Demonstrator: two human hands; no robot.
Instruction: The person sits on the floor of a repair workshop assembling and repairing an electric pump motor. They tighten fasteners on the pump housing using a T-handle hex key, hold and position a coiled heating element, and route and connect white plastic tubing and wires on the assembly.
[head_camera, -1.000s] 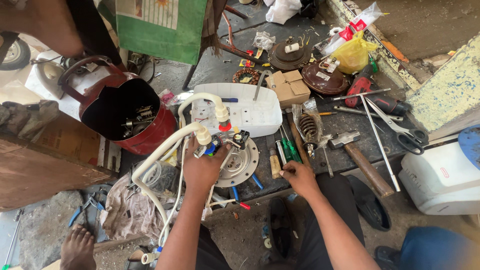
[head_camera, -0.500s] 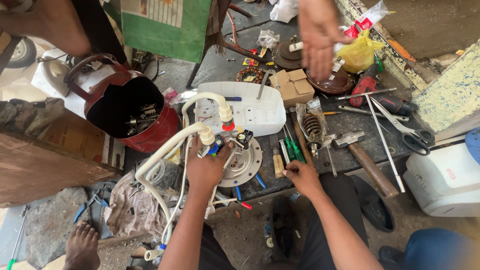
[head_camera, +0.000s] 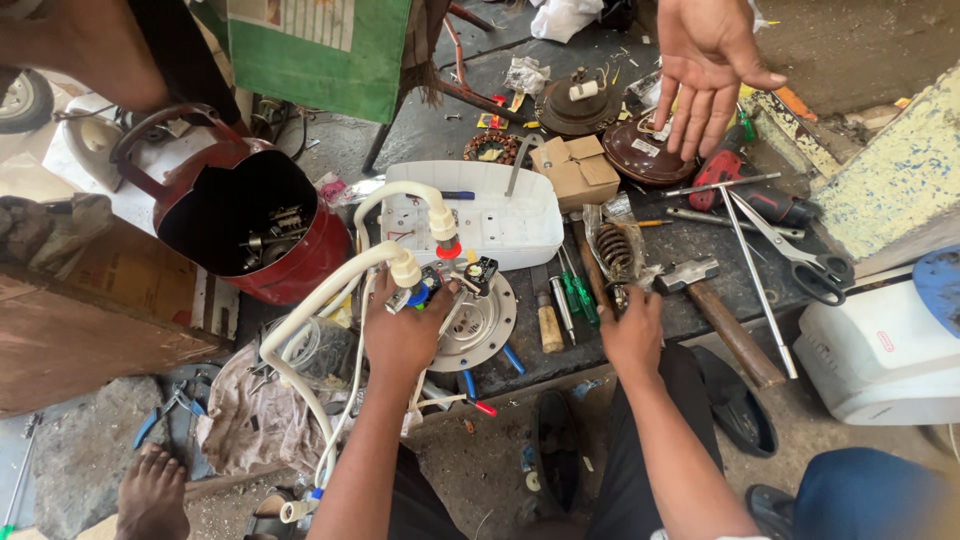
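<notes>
My left hand (head_camera: 400, 335) grips a round metal plate (head_camera: 480, 325) with wired fittings and coloured caps on top. Two white hoses (head_camera: 300, 320) curve off these fittings to the left. Behind the plate lies a white plastic casing (head_camera: 500, 225). To the right, my right hand (head_camera: 632, 335) rests on the dark bench edge. Its fingers close on the near end of a clear bag with a coiled heating element (head_camera: 610, 250). Green-handled screwdrivers (head_camera: 572, 292) lie between my hands. Another person's open hand (head_camera: 705, 65) hovers over the far right of the bench.
A red cylinder cut open (head_camera: 250, 225) holds small parts at left. A hammer (head_camera: 720, 315), scissors (head_camera: 800, 260), a cardboard box (head_camera: 575, 170) and brown round covers (head_camera: 645, 155) lie on the bench. A white appliance (head_camera: 880, 350) stands at right, a bare foot (head_camera: 150, 495) low left.
My right hand has moved right and forward from beside the screwdrivers to the bag with the coil. Another person's hand has come in from the top and shifted right. My left hand keeps its grip.
</notes>
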